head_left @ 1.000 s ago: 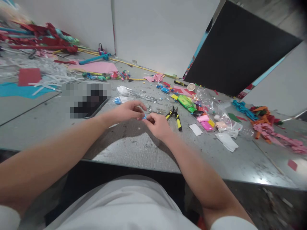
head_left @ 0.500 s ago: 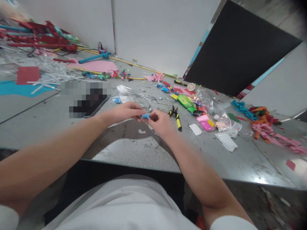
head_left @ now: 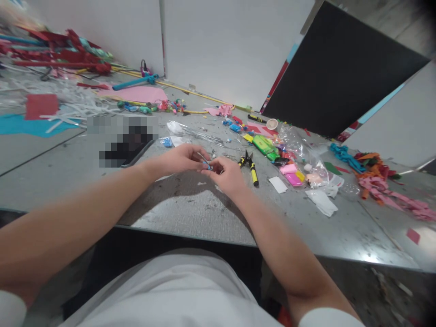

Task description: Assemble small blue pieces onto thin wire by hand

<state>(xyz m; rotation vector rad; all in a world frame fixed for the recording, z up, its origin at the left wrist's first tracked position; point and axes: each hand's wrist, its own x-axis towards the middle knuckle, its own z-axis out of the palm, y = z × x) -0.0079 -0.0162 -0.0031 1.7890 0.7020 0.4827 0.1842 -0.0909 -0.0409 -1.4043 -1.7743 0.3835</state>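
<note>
My left hand (head_left: 180,159) and my right hand (head_left: 227,175) meet over the middle of the grey table (head_left: 190,209). Their fingertips pinch a small blue piece (head_left: 207,165) between them, mostly hidden by the fingers. A thin wire seems to run out of the piece toward my left hand. Yellow-handled pliers (head_left: 251,166) lie on the table just right of my right hand.
Pink and yellow clay blocks (head_left: 290,173), a green packet (head_left: 264,146) and clear plastic bags (head_left: 299,147) lie to the right. Paper strips (head_left: 384,181) pile at far right, red and blue paper scraps (head_left: 41,106) at left. A black board (head_left: 337,68) leans behind.
The blue piece showed plainly between the fingertips half a second ago; now the fingers have closed over it and it is nearly hidden. Both hands stay in place.
</note>
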